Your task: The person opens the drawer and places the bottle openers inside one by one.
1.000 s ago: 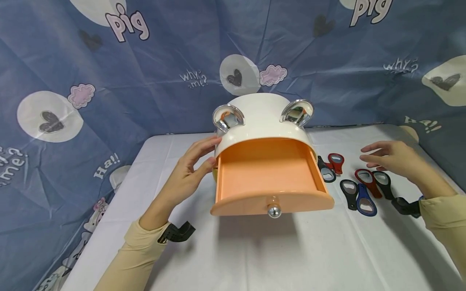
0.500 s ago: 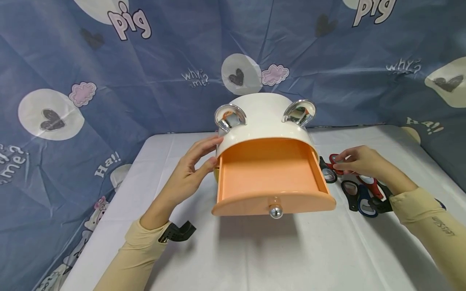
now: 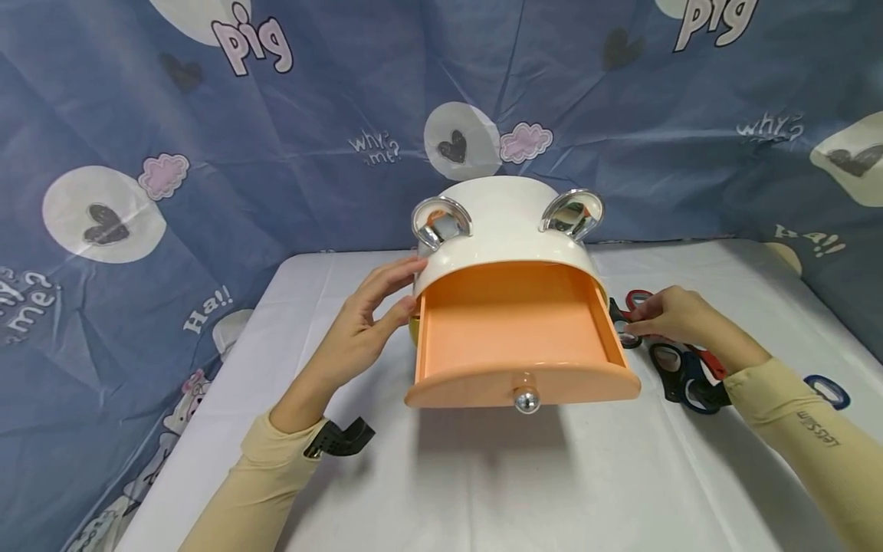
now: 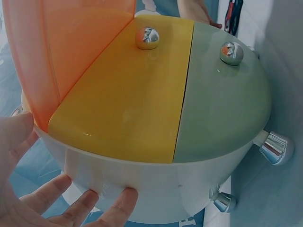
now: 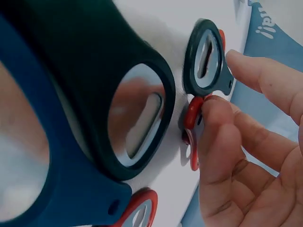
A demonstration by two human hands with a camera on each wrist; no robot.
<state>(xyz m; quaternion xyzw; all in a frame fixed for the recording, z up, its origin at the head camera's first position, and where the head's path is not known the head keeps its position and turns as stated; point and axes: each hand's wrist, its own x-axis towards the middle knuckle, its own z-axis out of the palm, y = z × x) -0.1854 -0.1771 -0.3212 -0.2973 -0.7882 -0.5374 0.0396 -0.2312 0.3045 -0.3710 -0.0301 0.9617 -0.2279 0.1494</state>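
A white drawer organizer point(image 3: 507, 215) with two chrome ears stands mid-table. Its peach drawer point(image 3: 517, 385) is pulled out, with a chrome knob in front. In the left wrist view, a yellow drawer point(image 4: 118, 104) and a green drawer point(image 4: 227, 94) show closed below it. My left hand point(image 3: 359, 333) rests on the organizer's side with spread fingers. My right hand point(image 3: 679, 318) reaches over the bottle openers right of it. Its thumb and fingertips lie at a black bottle opener point(image 5: 190, 71), apart from each other, beside a red bottle opener point(image 5: 192, 113).
Nearer the front right lie more bottle openers: a black one point(image 3: 664, 364), a blue one point(image 3: 692, 387) and a red one point(image 3: 713, 364), partly under the right wrist. A blue ring point(image 3: 835, 392) shows beyond the right sleeve. A printed blue cloth point(image 3: 331, 92) hangs behind the white table.
My right hand has moved left and down, from above the right-hand bottle openers to the black and red pair beside the organizer. The left hand stays on the organizer.
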